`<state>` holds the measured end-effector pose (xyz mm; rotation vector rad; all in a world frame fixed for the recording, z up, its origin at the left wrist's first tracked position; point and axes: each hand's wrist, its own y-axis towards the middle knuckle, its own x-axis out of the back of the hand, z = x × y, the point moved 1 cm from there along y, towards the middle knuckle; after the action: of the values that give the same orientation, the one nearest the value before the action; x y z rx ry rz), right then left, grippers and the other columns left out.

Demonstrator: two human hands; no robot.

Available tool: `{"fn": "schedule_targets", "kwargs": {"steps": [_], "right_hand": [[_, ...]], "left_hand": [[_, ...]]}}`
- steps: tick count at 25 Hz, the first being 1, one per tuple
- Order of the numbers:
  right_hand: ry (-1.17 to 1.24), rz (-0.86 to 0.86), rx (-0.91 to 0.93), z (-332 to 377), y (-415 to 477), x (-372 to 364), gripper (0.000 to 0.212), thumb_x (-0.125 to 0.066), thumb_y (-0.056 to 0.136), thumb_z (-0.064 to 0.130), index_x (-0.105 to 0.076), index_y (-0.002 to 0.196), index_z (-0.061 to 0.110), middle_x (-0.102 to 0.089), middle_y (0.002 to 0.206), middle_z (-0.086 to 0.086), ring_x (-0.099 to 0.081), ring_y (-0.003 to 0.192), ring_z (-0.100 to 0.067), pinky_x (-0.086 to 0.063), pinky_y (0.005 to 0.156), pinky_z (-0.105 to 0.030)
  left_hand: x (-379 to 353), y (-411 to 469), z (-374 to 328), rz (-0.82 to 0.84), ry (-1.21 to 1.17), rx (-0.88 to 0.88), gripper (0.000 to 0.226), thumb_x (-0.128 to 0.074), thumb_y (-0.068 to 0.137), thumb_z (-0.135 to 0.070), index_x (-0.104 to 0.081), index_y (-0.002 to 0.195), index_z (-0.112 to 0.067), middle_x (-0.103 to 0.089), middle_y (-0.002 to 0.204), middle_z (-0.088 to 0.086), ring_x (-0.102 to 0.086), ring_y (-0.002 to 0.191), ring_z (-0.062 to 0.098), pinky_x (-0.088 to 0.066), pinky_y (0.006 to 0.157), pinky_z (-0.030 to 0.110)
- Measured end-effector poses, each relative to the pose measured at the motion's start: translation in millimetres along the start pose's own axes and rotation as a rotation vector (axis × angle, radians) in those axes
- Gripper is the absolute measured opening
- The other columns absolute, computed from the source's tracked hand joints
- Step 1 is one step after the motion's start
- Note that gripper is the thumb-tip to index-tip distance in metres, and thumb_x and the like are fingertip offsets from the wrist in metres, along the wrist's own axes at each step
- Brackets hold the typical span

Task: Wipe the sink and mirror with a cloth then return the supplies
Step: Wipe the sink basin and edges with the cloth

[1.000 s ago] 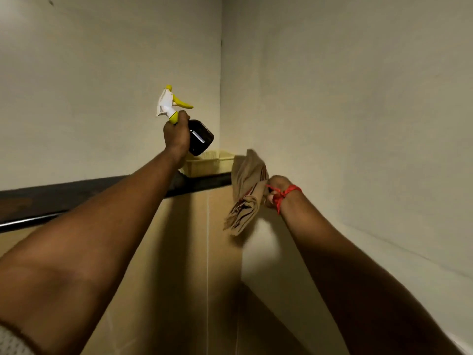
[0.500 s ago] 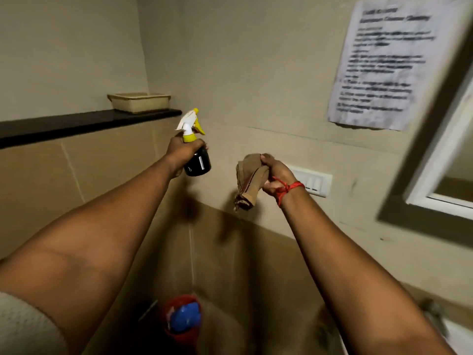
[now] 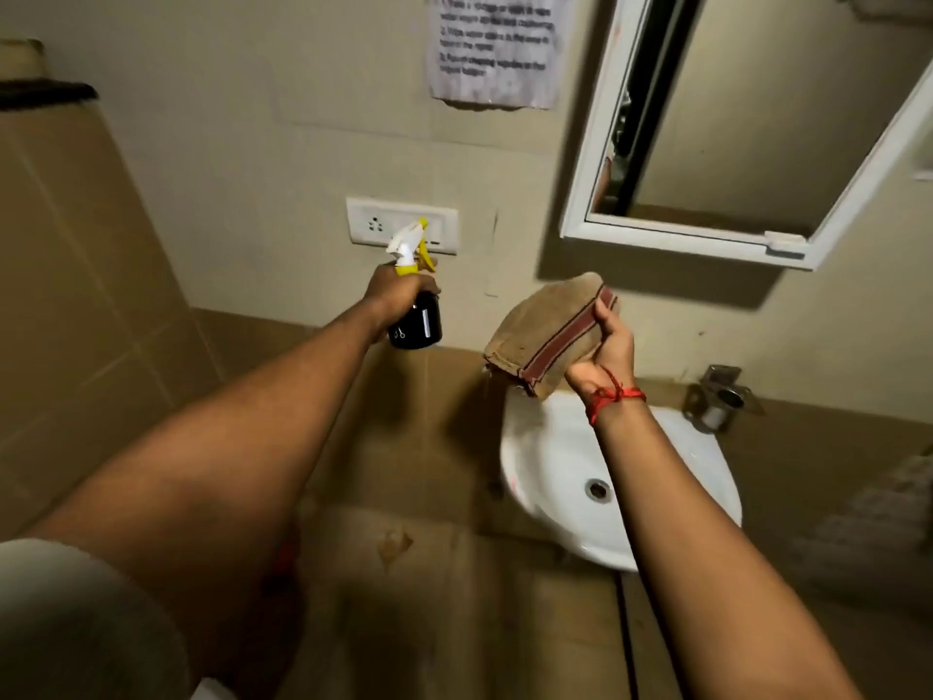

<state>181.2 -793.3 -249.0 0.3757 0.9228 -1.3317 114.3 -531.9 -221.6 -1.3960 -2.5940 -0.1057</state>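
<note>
My left hand grips a dark spray bottle with a white and yellow trigger head, held up in front of the wall. My right hand, with a red thread at the wrist, holds a folded tan cloth with a dark red stripe. The cloth hangs just above the back left rim of the white sink. A white-framed mirror is on the wall, up and to the right of the cloth. My right forearm covers part of the basin.
A white socket plate sits on the wall behind the bottle's nozzle. A printed paper notice hangs above it. A metal cup holder is fixed right of the sink. A dark shelf edge shows far left.
The view swung right and down from the shelf corner to the sink and mirror. Both hands came along, still holding bottle and cloth; the cloth is now flatter, over the sink's rim.
</note>
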Motion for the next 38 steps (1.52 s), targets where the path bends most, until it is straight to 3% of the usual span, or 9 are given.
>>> {"fn": "schedule_targets", "kwargs": {"steps": [5, 11, 15, 22, 25, 28, 30, 34, 38], "right_hand": [[0.16, -0.191, -0.068, 3.2, 59.7, 125.0, 0.033, -0.048, 0.1, 0.028, -0.066, 0.117, 0.007, -0.078, 0.094, -0.014, -0.075, 0.087, -0.029, -0.049, 0.098, -0.045], [0.041, -0.217, -0.051, -7.8, 134.9, 223.9, 0.039, -0.05, 0.099, 0.041, -0.081, 0.089, 0.018, -0.077, 0.099, -0.005, -0.073, 0.091, -0.023, -0.055, 0.095, -0.041], [-0.02, -0.249, -0.064, -19.1, 175.0, 256.0, 0.048, -0.062, 0.092, 0.03, -0.058, 0.137, 0.012, -0.063, 0.132, -0.014, -0.066, 0.106, -0.03, -0.055, 0.089, -0.042], [-0.146, -0.369, 0.297, -12.6, 204.6, 247.9, 0.038, -0.054, 0.1, 0.013, -0.051, 0.137, 0.007, -0.067, 0.115, -0.007, -0.065, 0.104, -0.024, -0.054, 0.083, -0.035], [-0.585, -0.248, 0.632, -33.0, 210.1, 229.6, 0.05, -0.051, 0.1, 0.019, -0.041, 0.149, 0.015, -0.057, 0.139, 0.006, -0.054, 0.129, -0.015, -0.044, 0.11, -0.039], [-1.615, -0.219, 0.95, -72.4, 235.5, 243.3, 0.052, -0.039, 0.101, 0.023, -0.034, 0.153, 0.026, -0.042, 0.155, 0.0, -0.044, 0.14, -0.022, -0.044, 0.11, -0.044], [-2.065, -0.018, 0.776, -93.9, 266.5, 268.8, 0.056, -0.043, 0.101, 0.035, -0.023, 0.154, 0.037, -0.03, 0.162, -0.001, -0.033, 0.148, -0.028, -0.038, 0.112, -0.055], [-2.146, 0.109, 0.38, -108.9, 296.0, 296.0, 0.058, -0.024, 0.1, 0.061, -0.028, 0.152, 0.037, -0.02, 0.164, 0.001, -0.007, 0.155, -0.025, 0.012, 0.123, -0.05], [-2.188, 0.166, 0.488, -151.3, 274.4, 288.4, 0.056, -0.028, 0.106, 0.039, -0.023, 0.157, 0.018, -0.015, 0.166, -0.008, -0.005, 0.155, -0.029, -0.003, 0.127, -0.046]], "left_hand": [[-118.5, -5.6, 91.2, 0.307, 0.169, 0.109, 0.025, -0.069, 0.062, -0.008, -0.073, 0.085, -0.014, -0.078, 0.1, 0.014, -0.069, 0.077, 0.029, -0.063, 0.076, 0.041], [-214.2, 3.6, 187.5, 0.467, 0.311, 0.139, 0.047, -0.061, 0.081, 0.016, -0.06, 0.123, -0.006, -0.065, 0.093, 0.007, -0.067, 0.08, 0.027, -0.058, 0.059, 0.019], [-240.9, 31.7, 212.2, 0.43, 0.358, 0.233, 0.035, -0.071, 0.082, 0.0, -0.064, 0.116, 0.008, -0.068, 0.089, 0.01, -0.07, 0.074, 0.022, -0.063, 0.079, 0.037], [-247.5, 58.7, 225.5, 0.432, 0.376, 0.295, 0.008, -0.074, 0.075, -0.009, -0.07, 0.081, -0.009, -0.075, 0.087, 0.016, -0.075, 0.085, 0.036, -0.06, 0.091, 0.053], [-237.7, 67.2, 223.7, 0.405, 0.317, 0.25, 0.016, -0.067, 0.082, 0.006, -0.071, 0.096, -0.001, -0.073, 0.101, 0.026, -0.072, 0.078, 0.03, -0.064, 0.083, 0.045], [-219.6, 75.0, 232.8, 0.412, 0.297, 0.215, 0.014, -0.064, 0.088, 0.007, -0.067, 0.098, -0.002, -0.071, 0.09, 0.021, -0.072, 0.072, 0.02, -0.063, 0.069, 0.028], [-206.0, 84.0, 247.5, 0.386, 0.275, 0.225, 0.012, -0.071, 0.085, 0.002, -0.067, 0.086, -0.009, -0.073, 0.073, 0.004, -0.071, 0.078, 0.028, -0.061, 0.079, 0.04], [-192.2, 86.8, 261.3, 0.384, 0.205, 0.234, 0.022, -0.08, 0.063, -0.008, -0.067, 0.08, -0.014, -0.071, 0.062, -0.004, -0.069, 0.069, 0.02, -0.058, 0.078, 0.041], [-196.3, 85.7, 269.2, 0.38, 0.216, 0.243, 0.024, -0.077, 0.072, 0.007, -0.067, 0.08, -0.013, -0.069, 0.07, 0.0, -0.068, 0.07, 0.02, -0.057, 0.073, 0.036]]}}
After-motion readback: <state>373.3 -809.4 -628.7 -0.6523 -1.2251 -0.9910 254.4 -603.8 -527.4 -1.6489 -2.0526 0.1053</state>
